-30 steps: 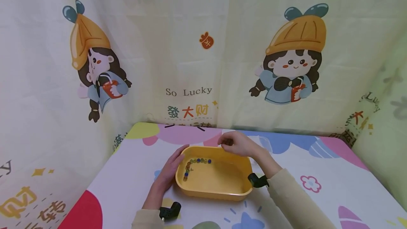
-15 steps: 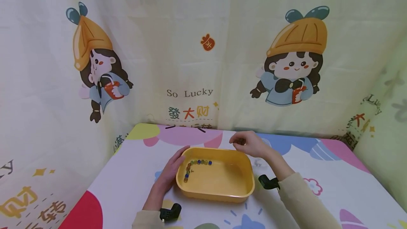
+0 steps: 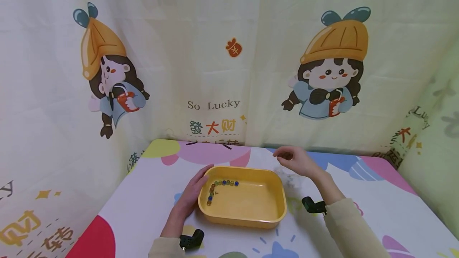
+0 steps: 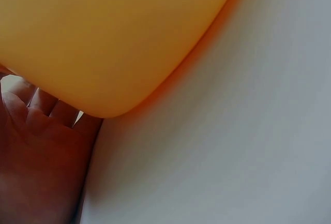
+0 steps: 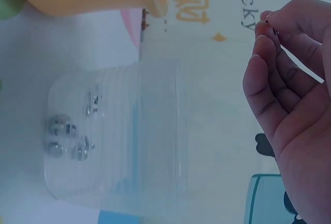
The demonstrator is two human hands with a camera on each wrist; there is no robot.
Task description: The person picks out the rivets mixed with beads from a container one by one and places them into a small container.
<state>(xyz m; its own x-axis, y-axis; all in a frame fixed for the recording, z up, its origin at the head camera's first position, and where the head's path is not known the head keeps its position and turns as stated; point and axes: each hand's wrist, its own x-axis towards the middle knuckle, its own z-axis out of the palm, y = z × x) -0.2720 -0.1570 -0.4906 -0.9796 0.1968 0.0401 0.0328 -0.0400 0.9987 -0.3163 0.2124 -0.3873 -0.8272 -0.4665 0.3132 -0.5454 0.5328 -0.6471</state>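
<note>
A yellow plastic tub [image 3: 251,206] stands on the table. Inside it, several coloured glass marbles [image 3: 224,182] line the left and back walls in an L shape. My left hand [image 3: 191,192] rests against the tub's left end with fairly straight fingers; in the left wrist view the tub wall covers the fingertips. To the right of the tub, my right hand [image 3: 299,162] is raised above a clear plastic container [image 5: 114,141] holding a few shiny round things [image 5: 62,128]. Thumb and forefinger pinch a tiny dark, shiny thing [image 5: 275,31], mostly hidden by the fingertips.
A patterned cloth [image 3: 136,218] covers the table. Behind and at both sides hangs a pale printed curtain [image 3: 265,79]. Each wrist wears a small black camera, like the one on the right wrist [image 3: 313,205]. A small dark mark [image 3: 216,192] shows on the tub floor.
My right hand has moved right, from over the tub's back rim to above the clear container. The left hand, the tub and the marbles stay in place.
</note>
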